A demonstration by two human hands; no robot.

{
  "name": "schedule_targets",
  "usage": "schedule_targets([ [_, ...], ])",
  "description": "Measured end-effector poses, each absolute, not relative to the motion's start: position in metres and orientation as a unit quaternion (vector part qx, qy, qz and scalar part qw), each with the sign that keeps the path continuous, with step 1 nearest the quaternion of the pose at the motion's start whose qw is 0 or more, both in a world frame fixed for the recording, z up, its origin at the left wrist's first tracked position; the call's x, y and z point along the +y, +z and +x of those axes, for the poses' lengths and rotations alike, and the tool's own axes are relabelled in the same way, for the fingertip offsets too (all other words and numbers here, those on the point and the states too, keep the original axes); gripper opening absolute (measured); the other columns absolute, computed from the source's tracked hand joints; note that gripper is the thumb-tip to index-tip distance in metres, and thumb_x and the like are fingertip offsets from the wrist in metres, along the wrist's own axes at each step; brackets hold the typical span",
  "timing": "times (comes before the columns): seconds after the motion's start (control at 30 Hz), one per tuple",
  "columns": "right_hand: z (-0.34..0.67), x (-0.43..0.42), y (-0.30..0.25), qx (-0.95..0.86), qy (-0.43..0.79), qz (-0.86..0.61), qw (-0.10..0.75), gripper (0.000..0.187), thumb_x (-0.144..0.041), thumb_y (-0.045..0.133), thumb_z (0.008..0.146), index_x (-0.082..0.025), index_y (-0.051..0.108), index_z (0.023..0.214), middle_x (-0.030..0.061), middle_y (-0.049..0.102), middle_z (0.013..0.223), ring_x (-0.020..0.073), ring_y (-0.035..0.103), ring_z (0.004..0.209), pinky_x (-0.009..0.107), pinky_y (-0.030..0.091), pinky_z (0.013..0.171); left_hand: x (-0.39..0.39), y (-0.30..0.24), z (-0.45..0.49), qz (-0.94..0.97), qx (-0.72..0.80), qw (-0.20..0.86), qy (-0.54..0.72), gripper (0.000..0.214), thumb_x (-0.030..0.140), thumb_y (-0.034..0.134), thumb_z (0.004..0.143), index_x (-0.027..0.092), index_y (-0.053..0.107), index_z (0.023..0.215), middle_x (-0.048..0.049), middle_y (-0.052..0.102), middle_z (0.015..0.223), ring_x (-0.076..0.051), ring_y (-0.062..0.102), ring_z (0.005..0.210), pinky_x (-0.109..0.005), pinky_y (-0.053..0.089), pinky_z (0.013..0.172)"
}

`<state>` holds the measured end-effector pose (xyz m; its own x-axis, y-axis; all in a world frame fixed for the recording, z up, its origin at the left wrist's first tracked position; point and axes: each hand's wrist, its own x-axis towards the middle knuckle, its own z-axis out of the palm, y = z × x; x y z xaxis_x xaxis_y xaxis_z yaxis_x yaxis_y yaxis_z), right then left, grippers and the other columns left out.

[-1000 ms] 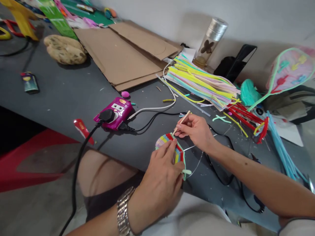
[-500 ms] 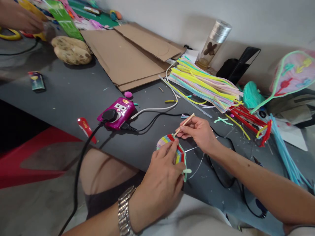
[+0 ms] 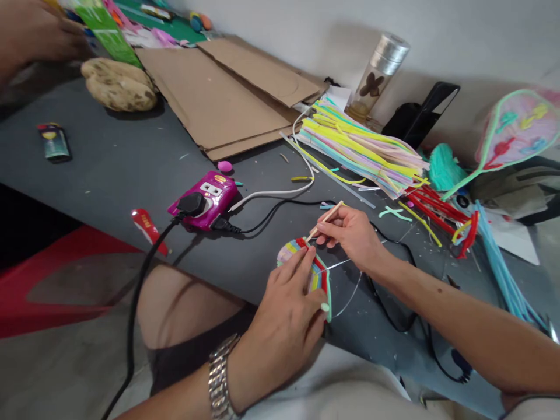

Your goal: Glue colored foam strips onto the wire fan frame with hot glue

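Note:
A pipe-cleaner craft (image 3: 324,282) with red, yellow, blue and pale stripes and a mint green edge lies at the front of the grey table. My left hand (image 3: 289,306) holds it down, index and middle fingers pressed near its top edge and the thumb side covering its lower part. A short pale green end pokes out by that hand. Pinched in my right hand (image 3: 347,233) is a thin wooden stick (image 3: 331,214), slanted, its lower tip at the craft's upper edge beside my left fingertips. Whether the tip touches is too small to tell.
A purple power strip (image 3: 205,198) with black cords lies left of my hands. Beyond are cardboard sheets (image 3: 227,111), a pipe-cleaner bundle (image 3: 359,146) and a glass bottle (image 3: 376,76). A lighter-coloured lumpy object (image 3: 120,84) and another person's hand (image 3: 39,41) are at far left.
The view has shifted slightly, so the table things sit a little further left. The stick's lower tip has moved slightly left along the craft's edge. At far left, the other person's hand has moved.

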<state>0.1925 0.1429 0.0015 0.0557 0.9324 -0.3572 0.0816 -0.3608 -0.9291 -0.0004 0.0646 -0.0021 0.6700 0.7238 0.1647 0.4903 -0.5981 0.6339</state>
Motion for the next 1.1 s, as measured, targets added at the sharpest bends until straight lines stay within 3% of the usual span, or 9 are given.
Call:
schedule_targets([
  [0.33, 0.194, 0.146, 0.005, -0.414, 0.571, -0.604, 0.371, 0.032, -0.037, 0.084, 0.067, -0.018, 0.064, 0.083, 0.0042, 0.078, 0.076, 0.0118, 0.068, 0.057, 0.021, 0.05, 0.049, 0.068, 0.006, 0.006, 0.877, 0.361, 0.277, 0.157, 0.013, 0.019, 0.062, 0.089, 0.018, 0.073, 0.096, -0.0249, 0.044, 0.158, -0.046, 0.04, 0.146, -0.068, 0.049, 0.098],
  [0.57, 0.192, 0.155, 0.007, -0.48, 0.529, -0.585, 0.384, 0.027, -0.041, 0.076, 0.079, -0.02, 0.059, 0.083, 0.0025, 0.076, 0.078, 0.0108, 0.066, 0.062, 0.022, 0.049, 0.055, 0.068, 0.004, 0.008, 0.88, 0.362, 0.264, 0.155, 0.015, 0.02, 0.062, 0.09, 0.018, 0.074, 0.098, -0.0256, 0.046, 0.155, -0.047, 0.042, 0.142, -0.07, 0.049, 0.096],
  [0.77, 0.186, 0.173, 0.003, -0.566, 0.538, -0.517, 0.351, 0.023, -0.035, 0.074, 0.079, -0.021, 0.056, 0.078, -0.0032, 0.067, 0.066, 0.0104, 0.059, 0.055, 0.025, 0.05, 0.055, 0.068, 0.005, 0.006, 0.878, 0.365, 0.272, 0.147, 0.017, 0.021, 0.06, 0.091, 0.019, 0.074, 0.101, -0.027, 0.045, 0.156, -0.047, 0.042, 0.144, -0.071, 0.047, 0.098],
  [1.1, 0.184, 0.18, 0.003, -0.611, 0.523, -0.502, 0.318, 0.015, -0.024, 0.067, 0.084, -0.022, 0.054, 0.077, -0.0034, 0.064, 0.065, 0.0125, 0.059, 0.056, 0.028, 0.049, 0.055, 0.066, 0.0, 0.008, 0.874, 0.37, 0.273, 0.159, 0.015, 0.019, 0.064, 0.089, 0.02, 0.074, 0.099, -0.0253, 0.044, 0.157, -0.046, 0.04, 0.145, -0.07, 0.046, 0.1],
])
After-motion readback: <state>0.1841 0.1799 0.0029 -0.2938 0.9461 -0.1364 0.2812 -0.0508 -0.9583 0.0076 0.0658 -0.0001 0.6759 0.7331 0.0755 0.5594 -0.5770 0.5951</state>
